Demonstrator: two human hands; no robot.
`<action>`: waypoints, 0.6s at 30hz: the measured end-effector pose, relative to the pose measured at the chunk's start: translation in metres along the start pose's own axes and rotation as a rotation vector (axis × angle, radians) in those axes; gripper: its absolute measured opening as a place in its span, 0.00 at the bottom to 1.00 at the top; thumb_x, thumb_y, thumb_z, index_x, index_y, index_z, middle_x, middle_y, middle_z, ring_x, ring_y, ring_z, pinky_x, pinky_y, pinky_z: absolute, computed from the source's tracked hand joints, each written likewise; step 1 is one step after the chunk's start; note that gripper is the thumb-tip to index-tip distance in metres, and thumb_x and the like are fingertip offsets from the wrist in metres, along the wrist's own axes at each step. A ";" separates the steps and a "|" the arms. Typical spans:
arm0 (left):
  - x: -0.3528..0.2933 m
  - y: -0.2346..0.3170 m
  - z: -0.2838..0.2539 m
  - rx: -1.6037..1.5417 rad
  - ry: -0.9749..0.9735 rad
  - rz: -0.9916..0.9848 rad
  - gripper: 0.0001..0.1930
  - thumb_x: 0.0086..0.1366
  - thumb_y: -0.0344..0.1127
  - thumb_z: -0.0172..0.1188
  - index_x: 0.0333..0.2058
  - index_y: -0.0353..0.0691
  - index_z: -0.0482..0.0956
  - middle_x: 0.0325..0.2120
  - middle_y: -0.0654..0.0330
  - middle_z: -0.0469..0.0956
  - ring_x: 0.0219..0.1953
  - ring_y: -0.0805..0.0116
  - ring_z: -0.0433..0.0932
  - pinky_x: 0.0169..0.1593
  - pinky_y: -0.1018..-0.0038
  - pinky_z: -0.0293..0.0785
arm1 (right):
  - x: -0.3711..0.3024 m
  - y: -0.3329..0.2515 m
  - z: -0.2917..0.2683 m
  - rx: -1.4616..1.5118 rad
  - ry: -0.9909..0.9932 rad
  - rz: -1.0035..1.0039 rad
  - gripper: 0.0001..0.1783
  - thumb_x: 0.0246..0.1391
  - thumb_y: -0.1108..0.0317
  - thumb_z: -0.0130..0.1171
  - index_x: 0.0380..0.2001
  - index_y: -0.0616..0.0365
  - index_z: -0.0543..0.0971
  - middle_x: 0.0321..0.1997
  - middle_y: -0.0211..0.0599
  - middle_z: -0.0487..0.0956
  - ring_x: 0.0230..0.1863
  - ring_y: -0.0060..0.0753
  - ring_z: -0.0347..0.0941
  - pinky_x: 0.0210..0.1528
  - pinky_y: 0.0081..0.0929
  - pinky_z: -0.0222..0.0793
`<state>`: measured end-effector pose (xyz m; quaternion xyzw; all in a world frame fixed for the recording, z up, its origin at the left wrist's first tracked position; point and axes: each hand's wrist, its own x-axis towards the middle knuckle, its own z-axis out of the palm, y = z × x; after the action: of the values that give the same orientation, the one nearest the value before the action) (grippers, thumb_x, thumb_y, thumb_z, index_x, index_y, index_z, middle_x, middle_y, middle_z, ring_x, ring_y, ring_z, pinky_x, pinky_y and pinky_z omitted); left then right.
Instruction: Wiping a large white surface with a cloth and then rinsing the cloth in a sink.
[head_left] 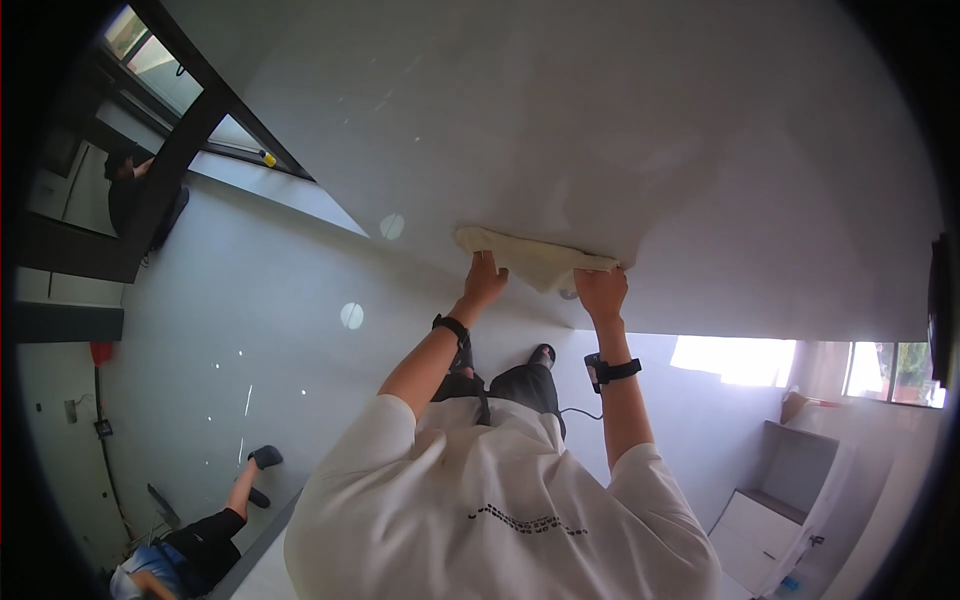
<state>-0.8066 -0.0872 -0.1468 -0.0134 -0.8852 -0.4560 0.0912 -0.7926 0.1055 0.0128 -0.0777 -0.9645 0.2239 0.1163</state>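
Note:
Both of my hands hold a cream cloth (540,258), stretched sideways between them against a large pale grey surface (600,120). My left hand (485,280) is closed around the cloth's left part, its thumb toward the middle. At the right end, my right hand (602,293) grips the cloth with its fingers folded over the edge. A corner of the cloth hangs down between the hands. Darker, damp-looking patches show on the surface above the cloth. Each of my wrists wears a black strap with a small device.
A person in dark clothes (125,190) is at the upper left by a dark frame (170,170). Another person in dark shorts (205,540) is at the lower left. A grey and white cabinet (765,520) stands at the lower right. My feet are on the pale floor (300,330).

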 end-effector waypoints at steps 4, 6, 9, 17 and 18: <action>0.022 0.008 0.023 -0.230 -0.261 -0.377 0.30 0.54 0.32 0.57 0.51 0.21 0.58 0.52 0.30 0.60 0.54 0.35 0.63 0.56 0.54 0.63 | -0.016 0.037 0.036 -0.040 -0.155 0.046 0.17 0.50 0.56 0.52 0.33 0.58 0.79 0.36 0.52 0.79 0.40 0.59 0.75 0.41 0.50 0.72; 0.020 -0.006 0.032 -0.557 -0.264 -0.683 0.30 0.54 0.33 0.57 0.51 0.20 0.57 0.51 0.30 0.61 0.54 0.36 0.63 0.57 0.55 0.61 | -0.023 0.056 0.064 -0.009 -0.137 0.022 0.20 0.52 0.53 0.51 0.34 0.58 0.80 0.35 0.52 0.80 0.42 0.59 0.74 0.45 0.47 0.70; 0.015 -0.004 0.029 -0.437 -0.160 -0.612 0.28 0.55 0.31 0.54 0.52 0.21 0.57 0.49 0.31 0.63 0.54 0.36 0.63 0.58 0.55 0.59 | -0.024 0.068 0.070 0.170 -0.155 0.165 0.25 0.55 0.48 0.49 0.34 0.60 0.81 0.35 0.53 0.80 0.45 0.55 0.74 0.51 0.40 0.67; 0.025 0.131 -0.037 -0.308 0.169 0.155 0.18 0.55 0.22 0.50 0.47 0.30 0.67 0.46 0.41 0.68 0.52 0.40 0.63 0.56 0.54 0.59 | -0.016 0.066 -0.017 0.381 -0.021 0.178 0.24 0.53 0.52 0.56 0.32 0.69 0.80 0.34 0.54 0.80 0.40 0.47 0.77 0.47 0.33 0.67; 0.030 0.148 -0.052 -0.312 0.169 0.255 0.17 0.54 0.22 0.51 0.45 0.32 0.70 0.46 0.44 0.69 0.52 0.42 0.64 0.55 0.53 0.59 | -0.016 0.058 -0.031 0.343 0.067 0.138 0.23 0.53 0.55 0.58 0.32 0.70 0.80 0.32 0.52 0.81 0.38 0.45 0.77 0.46 0.33 0.68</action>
<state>-0.8123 -0.0443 0.0072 -0.1010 -0.7842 -0.5719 0.2187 -0.7635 0.1666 0.0108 -0.1299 -0.9002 0.3898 0.1441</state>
